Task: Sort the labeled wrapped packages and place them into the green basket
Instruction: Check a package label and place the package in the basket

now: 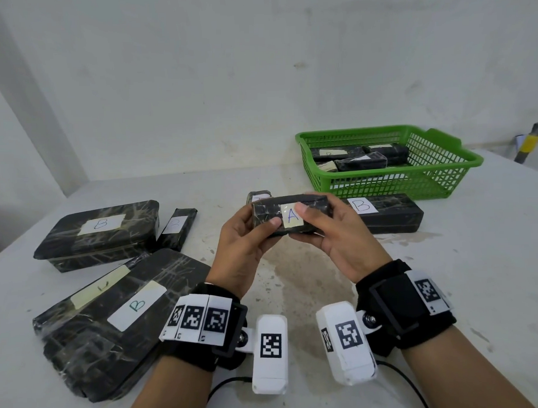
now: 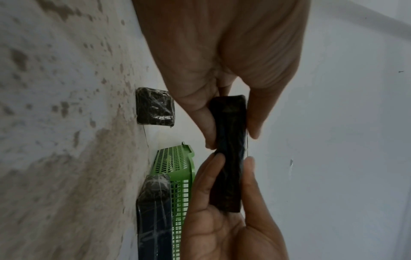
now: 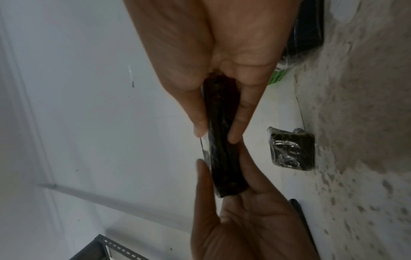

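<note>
Black-wrapped and marked A, the small package is pinched at its ends by the left hand and right hand, lifted above the table with its label up. This looks like the label check; next it needs carrying to the green basket, far right, among the packages already there.

The basket sits at the table's far right corner with several packages in it. A long package lies just before it. Toward the left edge lie a boxy package, a slim package beside it, and a big package nearer the front edge.
</note>
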Available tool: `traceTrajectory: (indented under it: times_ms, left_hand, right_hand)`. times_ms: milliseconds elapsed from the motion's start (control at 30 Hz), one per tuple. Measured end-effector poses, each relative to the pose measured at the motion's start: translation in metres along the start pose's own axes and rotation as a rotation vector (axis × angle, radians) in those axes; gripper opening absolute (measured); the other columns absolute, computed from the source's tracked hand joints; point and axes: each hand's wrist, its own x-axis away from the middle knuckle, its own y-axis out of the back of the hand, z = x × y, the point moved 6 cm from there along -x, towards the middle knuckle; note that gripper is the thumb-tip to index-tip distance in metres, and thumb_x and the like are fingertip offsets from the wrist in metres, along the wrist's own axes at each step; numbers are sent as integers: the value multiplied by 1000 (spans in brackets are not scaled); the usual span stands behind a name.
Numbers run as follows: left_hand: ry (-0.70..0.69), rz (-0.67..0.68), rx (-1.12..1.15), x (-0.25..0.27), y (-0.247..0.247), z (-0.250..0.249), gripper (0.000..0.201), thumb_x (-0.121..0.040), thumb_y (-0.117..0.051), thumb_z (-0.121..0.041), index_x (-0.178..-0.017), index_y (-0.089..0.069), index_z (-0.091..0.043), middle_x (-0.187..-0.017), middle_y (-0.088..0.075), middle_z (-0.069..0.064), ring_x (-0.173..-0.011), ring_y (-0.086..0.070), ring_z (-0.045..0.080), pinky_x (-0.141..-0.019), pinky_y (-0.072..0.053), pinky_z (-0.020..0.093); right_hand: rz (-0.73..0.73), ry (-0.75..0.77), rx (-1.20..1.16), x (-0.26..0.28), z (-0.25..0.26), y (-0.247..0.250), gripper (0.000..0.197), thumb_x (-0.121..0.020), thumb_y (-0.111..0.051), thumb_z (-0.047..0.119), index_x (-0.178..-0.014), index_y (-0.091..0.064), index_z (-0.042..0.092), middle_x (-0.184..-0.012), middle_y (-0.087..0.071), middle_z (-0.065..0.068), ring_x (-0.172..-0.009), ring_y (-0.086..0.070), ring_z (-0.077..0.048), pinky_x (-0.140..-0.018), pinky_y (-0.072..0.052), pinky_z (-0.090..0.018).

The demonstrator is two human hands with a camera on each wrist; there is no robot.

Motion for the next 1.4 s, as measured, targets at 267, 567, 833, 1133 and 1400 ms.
traceTrajectory:
  times_ms: [267, 567, 833, 1133, 1400]
  left_hand:
    - [-5, 14, -7, 2, -2, 0, 52, -77, -67, 2, -126, -54, 8, -113, -68, 21, -104, -67, 26, -90, -56, 28]
    - [-3, -23, 24, 0, 3, 0, 47, -73, -65, -2, -119, -60, -11, -122, -62, 13, -104, -66, 19, -92, -56, 31]
    - [135, -122, 38, 1, 2, 4, 55, -88, -57, -44, -126, -60, -3, -119, -66, 22, -102, -70, 31, -82, -60, 35]
    - [76, -179, 18, 2, 7, -1, 33, -98, -50, -20, -115, -62, 6, -107, -67, 20, -104, -65, 29, -82, -60, 29]
    - [72, -227, 77, 0, 12, 1, 38, -101, -47, -27, -120, -60, 3, -111, -69, 18, -91, -72, 20, -79, -61, 29]
  right_hand:
    - [-32, 23, 41, 0, 1, 2, 28, -87, -65, -4, -114, -59, 4, -100, -71, -12, -85, -71, -20, -70, -59, -27]
    - [-58, -8, 45, 0, -5, 3, 26, -90, -62, -1, -117, -61, 1, -108, -71, -14, -96, -71, -22, -77, -59, -27]
    - [-18, 38, -16, -1, 2, 4, 39, -90, -58, -9, -117, -62, 19, -91, -69, 7, -83, -69, -2, -77, -57, -21]
    - [-2, -43, -30, -1, 1, 1, 36, -93, -57, -2, -123, -61, 16, -103, -71, -1, -94, -69, -14, -85, -59, -30]
    - [22, -99, 35, 2, 8, 3, 26, -99, -49, 29, -113, -70, 21, -107, -67, -6, -80, -62, -14, -57, -55, -23]
